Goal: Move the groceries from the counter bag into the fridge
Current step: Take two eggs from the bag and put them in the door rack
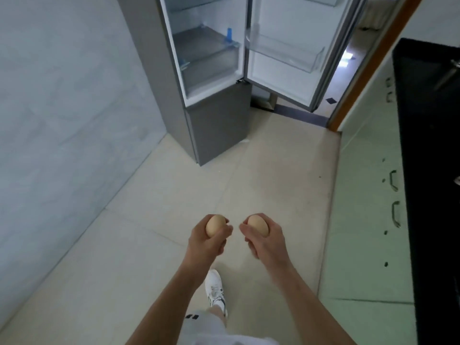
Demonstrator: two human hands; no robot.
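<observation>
Now the carry step: the left hand cups 1 egg in curled fingers, the right hand another egg, well short of the open fridge. Next, I judge, comes a gentle set-down on a door shelf.

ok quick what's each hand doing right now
Left hand: closed around a tan oval egg.
Right hand: closed around a second tan oval egg.
</observation>
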